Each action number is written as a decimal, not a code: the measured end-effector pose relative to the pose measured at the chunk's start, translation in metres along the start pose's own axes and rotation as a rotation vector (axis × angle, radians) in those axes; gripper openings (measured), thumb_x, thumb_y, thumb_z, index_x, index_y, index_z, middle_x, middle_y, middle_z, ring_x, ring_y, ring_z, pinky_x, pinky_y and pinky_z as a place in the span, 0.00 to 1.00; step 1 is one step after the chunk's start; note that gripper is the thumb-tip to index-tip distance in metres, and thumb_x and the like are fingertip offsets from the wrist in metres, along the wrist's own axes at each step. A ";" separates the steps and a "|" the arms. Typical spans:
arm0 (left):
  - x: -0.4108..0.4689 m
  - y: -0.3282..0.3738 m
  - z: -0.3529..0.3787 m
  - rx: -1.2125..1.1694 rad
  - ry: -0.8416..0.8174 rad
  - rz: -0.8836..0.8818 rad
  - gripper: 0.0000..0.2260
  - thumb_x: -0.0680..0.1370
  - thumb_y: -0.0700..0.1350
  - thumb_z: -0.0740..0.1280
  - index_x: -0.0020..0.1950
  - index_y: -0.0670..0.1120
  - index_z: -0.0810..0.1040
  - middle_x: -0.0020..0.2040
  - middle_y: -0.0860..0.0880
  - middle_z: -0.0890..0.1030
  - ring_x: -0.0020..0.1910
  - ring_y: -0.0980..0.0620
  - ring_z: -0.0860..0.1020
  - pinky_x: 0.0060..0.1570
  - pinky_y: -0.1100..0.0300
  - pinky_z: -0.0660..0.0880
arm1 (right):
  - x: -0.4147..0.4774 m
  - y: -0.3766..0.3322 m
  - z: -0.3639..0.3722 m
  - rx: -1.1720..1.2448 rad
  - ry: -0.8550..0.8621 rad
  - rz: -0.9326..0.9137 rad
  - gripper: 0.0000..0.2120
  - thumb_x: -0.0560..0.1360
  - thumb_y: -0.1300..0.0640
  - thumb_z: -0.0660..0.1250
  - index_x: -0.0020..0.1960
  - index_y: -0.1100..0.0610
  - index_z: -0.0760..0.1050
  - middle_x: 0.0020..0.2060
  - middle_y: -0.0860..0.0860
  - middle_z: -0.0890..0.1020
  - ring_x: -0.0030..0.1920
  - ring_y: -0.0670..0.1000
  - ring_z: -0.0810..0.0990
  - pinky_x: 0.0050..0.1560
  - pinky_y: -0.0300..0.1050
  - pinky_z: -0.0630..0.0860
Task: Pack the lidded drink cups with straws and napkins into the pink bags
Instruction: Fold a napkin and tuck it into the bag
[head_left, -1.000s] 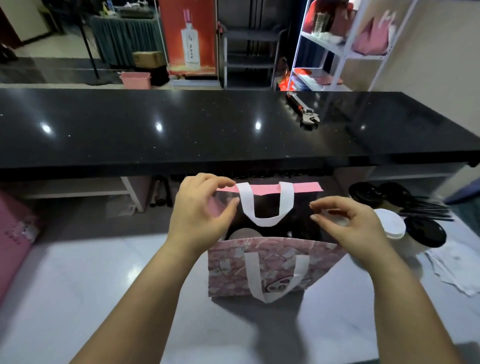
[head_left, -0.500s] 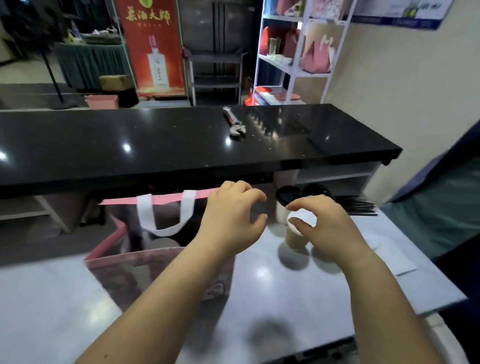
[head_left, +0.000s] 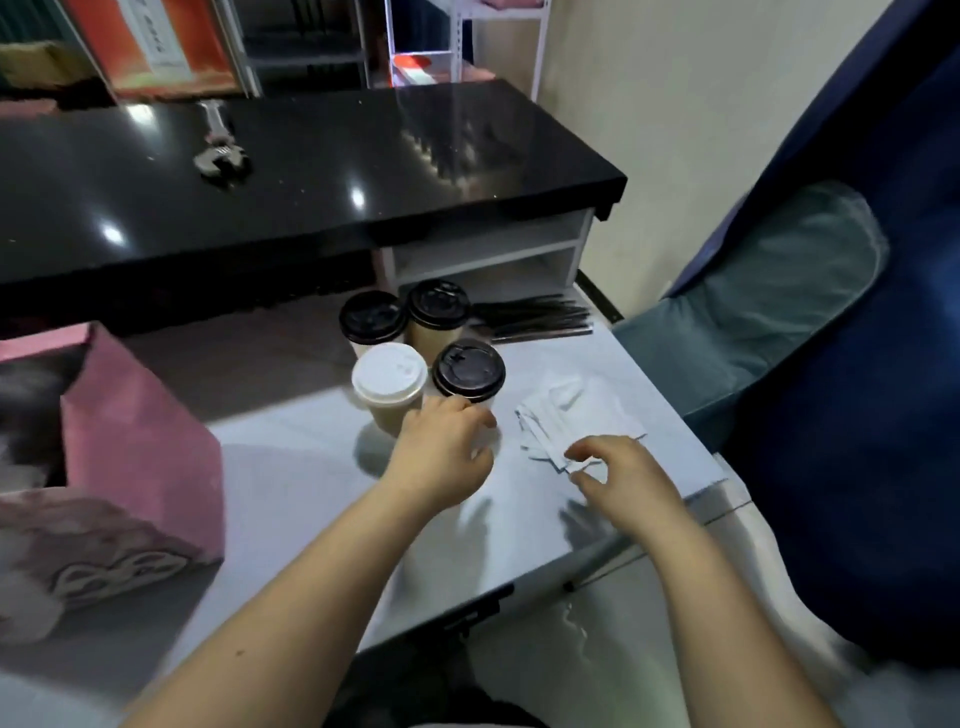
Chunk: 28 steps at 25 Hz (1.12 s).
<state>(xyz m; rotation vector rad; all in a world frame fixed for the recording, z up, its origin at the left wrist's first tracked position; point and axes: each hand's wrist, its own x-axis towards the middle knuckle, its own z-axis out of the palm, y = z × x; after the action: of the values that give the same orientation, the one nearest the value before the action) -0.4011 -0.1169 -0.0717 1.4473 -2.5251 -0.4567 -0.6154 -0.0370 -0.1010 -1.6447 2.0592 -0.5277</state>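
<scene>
Four lidded cups stand together on the pale table: two black-lidded ones (head_left: 371, 318) (head_left: 438, 306) behind, a white-lidded cup (head_left: 389, 375) and a black-lidded cup (head_left: 468, 369) in front. My left hand (head_left: 441, 452) hovers right before the front pair, fingers loosely curled by the black-lidded cup's lower wall, holding nothing. Black straws (head_left: 535, 318) lie behind the cups. A loose pile of white napkins (head_left: 558, 415) lies to the right. My right hand (head_left: 621, 475) pinches the pile's near edge between thumb and fingertips. The pink bag (head_left: 140, 441) stands open at the left.
A black counter (head_left: 363, 171) with a wrench (head_left: 218, 156) on it runs behind the table. The table's right edge (head_left: 691, 488) is close to my right hand. Beyond that edge, a person's clothed leg (head_left: 769, 312) and a dark blue garment fill the right side.
The view swung right, away from the bag. Both hands left the bag's rim. My left hand came to the front cups and my right hand went past them to the napkins.
</scene>
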 end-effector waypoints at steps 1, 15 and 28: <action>0.003 0.004 0.012 0.008 -0.031 -0.002 0.17 0.75 0.51 0.63 0.63 0.54 0.75 0.61 0.52 0.75 0.62 0.48 0.69 0.58 0.52 0.68 | 0.002 0.011 0.008 0.003 -0.011 0.016 0.11 0.74 0.57 0.69 0.55 0.48 0.79 0.52 0.44 0.80 0.59 0.47 0.72 0.57 0.43 0.71; 0.019 0.014 0.071 -0.075 -0.121 -0.054 0.15 0.74 0.52 0.64 0.60 0.54 0.76 0.57 0.53 0.76 0.60 0.48 0.69 0.58 0.51 0.68 | 0.079 0.032 0.051 -0.290 0.198 0.133 0.17 0.70 0.46 0.69 0.55 0.54 0.76 0.52 0.52 0.77 0.55 0.57 0.72 0.53 0.50 0.67; 0.043 0.035 0.024 0.005 0.081 0.042 0.15 0.75 0.47 0.64 0.62 0.53 0.76 0.58 0.53 0.76 0.62 0.48 0.69 0.59 0.51 0.66 | 0.072 0.019 -0.004 -0.146 0.555 -0.100 0.05 0.69 0.63 0.65 0.44 0.59 0.76 0.40 0.55 0.79 0.43 0.60 0.75 0.44 0.52 0.70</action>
<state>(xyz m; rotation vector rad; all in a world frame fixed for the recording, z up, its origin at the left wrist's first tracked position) -0.4585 -0.1331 -0.0803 1.3828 -2.4893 -0.3771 -0.6467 -0.1030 -0.1159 -1.8449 2.4554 -0.9804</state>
